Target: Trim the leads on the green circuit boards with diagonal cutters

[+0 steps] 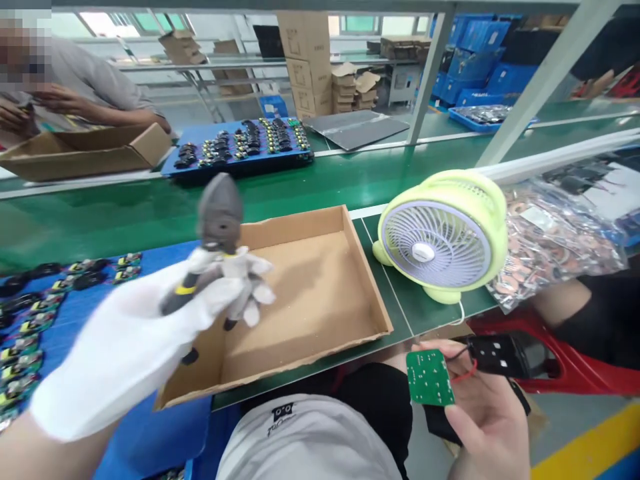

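Observation:
My left hand (165, 313), in a white glove, is closed around a pair of cutting pliers (220, 213). Their dark jaws point up and are a little blurred; black and yellow handles run through the palm. Below this hand is a shallow cardboard tray (370, 287). My right hand (487, 417), bare, holds a green circuit board (430, 378) by its edge, with the soldered face showing. A red and a dark wire run from the board towards a black plastic part (500, 355) beside the fingers.
A light green fan (440, 233) stands right of the tray. Beside it lies a clear bag of small parts (555, 240). Blue trays with wired boards (240, 143) sit across the bench and at left. A co-worker (100, 80) sits opposite. A red stool (590, 360) is at right.

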Demonstrator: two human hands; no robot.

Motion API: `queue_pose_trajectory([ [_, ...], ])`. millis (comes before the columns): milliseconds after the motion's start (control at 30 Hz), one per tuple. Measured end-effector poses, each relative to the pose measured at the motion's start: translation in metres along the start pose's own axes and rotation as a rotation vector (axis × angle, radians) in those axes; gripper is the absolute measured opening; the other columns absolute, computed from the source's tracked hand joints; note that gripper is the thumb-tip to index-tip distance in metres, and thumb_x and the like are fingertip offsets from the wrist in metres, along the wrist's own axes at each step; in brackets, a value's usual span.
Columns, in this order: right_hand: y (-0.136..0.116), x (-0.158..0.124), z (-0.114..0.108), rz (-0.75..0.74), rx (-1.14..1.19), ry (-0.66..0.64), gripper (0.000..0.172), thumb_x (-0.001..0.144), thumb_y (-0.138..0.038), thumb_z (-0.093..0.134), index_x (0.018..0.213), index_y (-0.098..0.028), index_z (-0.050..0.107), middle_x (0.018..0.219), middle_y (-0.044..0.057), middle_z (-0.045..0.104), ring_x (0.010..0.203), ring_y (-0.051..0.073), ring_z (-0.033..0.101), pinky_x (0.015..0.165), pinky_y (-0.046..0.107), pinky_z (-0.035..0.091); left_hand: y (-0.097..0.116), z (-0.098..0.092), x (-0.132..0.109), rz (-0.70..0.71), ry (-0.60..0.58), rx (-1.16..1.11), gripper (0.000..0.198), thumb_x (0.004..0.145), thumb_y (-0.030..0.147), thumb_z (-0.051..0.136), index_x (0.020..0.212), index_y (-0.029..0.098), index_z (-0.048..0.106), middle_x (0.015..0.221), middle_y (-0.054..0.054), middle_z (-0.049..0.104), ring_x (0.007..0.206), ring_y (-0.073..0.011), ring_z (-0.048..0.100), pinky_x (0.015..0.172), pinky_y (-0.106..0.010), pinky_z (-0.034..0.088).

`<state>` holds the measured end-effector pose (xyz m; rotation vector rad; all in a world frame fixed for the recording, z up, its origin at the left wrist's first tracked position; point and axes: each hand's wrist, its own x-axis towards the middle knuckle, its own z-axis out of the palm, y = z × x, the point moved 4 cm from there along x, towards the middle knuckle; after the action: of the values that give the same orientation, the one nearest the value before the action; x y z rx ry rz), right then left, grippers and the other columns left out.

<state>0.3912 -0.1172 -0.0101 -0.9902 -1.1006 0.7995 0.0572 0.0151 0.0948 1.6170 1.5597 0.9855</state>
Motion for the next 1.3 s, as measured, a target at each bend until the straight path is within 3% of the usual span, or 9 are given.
queue_pose_trajectory([
  [67, -0.002, -0.016, -0.013, 0.032, -0.044, 0.032, 0.031, 0.098, -0.03, 0.088, 0.13, -0.031, 0.085, 0.119, 0.012, 0.089, 0.109, 0.031, 0.089, 0.09, 0.034, 0.076, 0.019, 0.02, 0.005, -0.002, -0.108, 0.003, 0.061, 0.078, 0.084, 0.082, 0.082, 0.023, 0.079, 0.086, -0.01, 0.083, 0.07, -0.0265, 0.073, 0.062, -0.041, 0.065],
  [167, -0.003, -0.037, -0.024, 0.105, -0.073, 0.147, 0.035, 0.094, -0.032, 0.091, 0.128, -0.03, 0.084, 0.121, 0.012, 0.088, 0.105, 0.032, 0.089, 0.086, 0.036, 0.076, 0.035, 0.033, 0.006, 0.033, -0.177, 0.002, 0.056, 0.08, 0.078, 0.082, 0.089, 0.022, 0.081, 0.083, -0.01, 0.082, 0.066, -0.0241, 0.068, 0.06, -0.04, 0.062],
  [333, -0.016, -0.055, -0.013, 0.101, -0.043, 0.347, 0.028, 0.098, -0.031, 0.08, 0.126, -0.029, 0.082, 0.124, 0.011, 0.085, 0.112, 0.034, 0.084, 0.091, 0.042, 0.074, 0.026, 0.033, 0.008, 0.066, -0.222, 0.017, 0.058, 0.077, 0.081, 0.082, 0.092, 0.024, 0.082, 0.087, -0.01, 0.08, 0.072, -0.0265, 0.068, 0.068, -0.043, 0.063],
  [433, -0.017, -0.055, -0.006, 0.121, -0.016, 0.379, 0.027, 0.095, -0.032, 0.083, 0.122, -0.027, 0.084, 0.122, 0.013, 0.085, 0.107, 0.033, 0.084, 0.086, 0.041, 0.074, 0.012, 0.027, 0.01, 0.05, -0.228, 0.045, 0.063, 0.071, 0.089, 0.08, 0.09, 0.029, 0.08, 0.088, -0.009, 0.082, 0.072, -0.0286, 0.068, 0.068, -0.043, 0.062],
  [633, 0.007, -0.04, -0.014, 0.062, -0.073, 0.157, 0.043, 0.09, -0.03, 0.092, 0.132, -0.027, 0.084, 0.127, 0.017, 0.087, 0.105, 0.038, 0.088, 0.08, 0.045, 0.077, -0.02, -0.005, 0.013, 0.1, -0.221, 0.208, 0.06, 0.074, 0.085, 0.072, 0.09, 0.028, 0.079, 0.083, -0.007, 0.08, 0.071, -0.0279, 0.067, 0.067, -0.04, 0.058],
  [833, 0.018, -0.003, 0.031, 0.033, 0.029, 0.099, 0.041, 0.092, -0.043, 0.094, 0.129, -0.026, 0.085, 0.122, 0.015, 0.089, 0.104, 0.036, 0.09, 0.091, 0.05, 0.077, -0.044, -0.03, 0.022, 0.161, -0.247, 0.291, 0.046, 0.076, 0.072, 0.065, 0.089, 0.028, 0.074, 0.08, -0.006, 0.078, 0.07, -0.0263, 0.067, 0.067, -0.038, 0.054],
  [1033, 0.017, 0.035, 0.071, 0.013, 0.081, -0.052, 0.042, 0.087, -0.038, 0.099, 0.125, -0.027, 0.085, 0.125, 0.016, 0.088, 0.11, 0.036, 0.089, 0.092, 0.049, 0.077, -0.06, -0.007, 0.045, 0.187, -0.238, 0.223, 0.037, 0.079, 0.063, 0.062, 0.089, 0.03, 0.047, 0.071, 0.0, 0.064, 0.062, -0.021, 0.058, 0.061, -0.035, 0.049],
  [1133, 0.026, 0.044, 0.07, 0.051, 0.05, -0.08, 0.045, 0.089, -0.037, 0.097, 0.13, -0.026, 0.082, 0.135, 0.017, 0.085, 0.12, 0.038, 0.086, 0.1, 0.055, 0.075, -0.059, 0.009, 0.059, 0.194, -0.288, 0.214, 0.039, 0.079, 0.065, 0.06, 0.076, 0.029, 0.048, 0.066, 0.001, 0.059, 0.06, -0.0173, 0.051, 0.059, -0.032, 0.042],
  [1300, 0.031, 0.05, 0.073, 0.027, 0.086, -0.124, 0.04, 0.095, -0.035, 0.093, 0.133, -0.029, 0.084, 0.128, 0.015, 0.087, 0.12, 0.037, 0.087, 0.101, 0.053, 0.074, -0.055, 0.03, 0.072, 0.222, -0.346, 0.211, 0.048, 0.086, 0.073, 0.05, 0.071, 0.027, 0.052, 0.065, 0.001, 0.054, 0.061, -0.017, 0.048, 0.057, -0.032, 0.037],
])
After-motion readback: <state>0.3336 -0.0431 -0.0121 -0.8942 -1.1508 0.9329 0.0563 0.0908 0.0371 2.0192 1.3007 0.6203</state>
